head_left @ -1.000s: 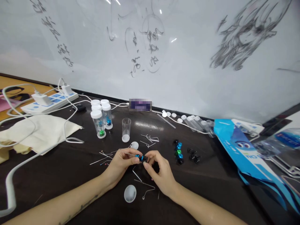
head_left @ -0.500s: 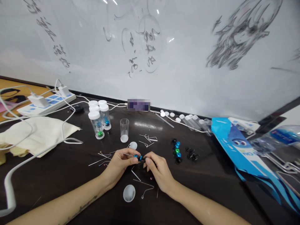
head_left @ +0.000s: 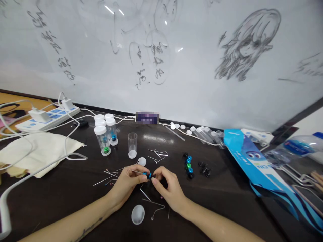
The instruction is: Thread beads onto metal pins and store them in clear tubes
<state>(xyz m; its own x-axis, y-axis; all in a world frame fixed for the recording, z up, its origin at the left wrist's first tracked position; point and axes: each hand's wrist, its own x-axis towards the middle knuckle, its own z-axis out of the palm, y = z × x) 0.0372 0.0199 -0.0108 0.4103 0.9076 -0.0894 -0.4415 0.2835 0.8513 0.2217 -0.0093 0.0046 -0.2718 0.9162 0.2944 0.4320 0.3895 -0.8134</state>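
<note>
My left hand (head_left: 131,179) pinches a small blue-and-black spool-like piece (head_left: 148,175) between thumb and fingertips. A thin metal wire (head_left: 131,170) runs from this grip back over the fingers. My right hand (head_left: 171,190) closes its thumb and index finger on the black end of the same piece; the fingertips partly hide it. Under and around the hands lie a bent hex key (head_left: 145,193), a hooked wire (head_left: 158,211), a round white cap (head_left: 138,214) and another white cap (head_left: 141,161). Several pins and wires (head_left: 108,175) are scattered left of my left hand.
An open clear tube (head_left: 132,145) stands behind the hands, and several capped tubes (head_left: 102,140) to its left. Blue, green and black pieces (head_left: 189,166) and black screws (head_left: 204,169) lie right. Farther out are a cloth (head_left: 42,148), power strip (head_left: 50,117) and blue bag (head_left: 242,148).
The view has tilted up slightly, so the table things sit lower. My right fingertips have come in closer on the blue-and-black piece. My left hand keeps its pinch.
</note>
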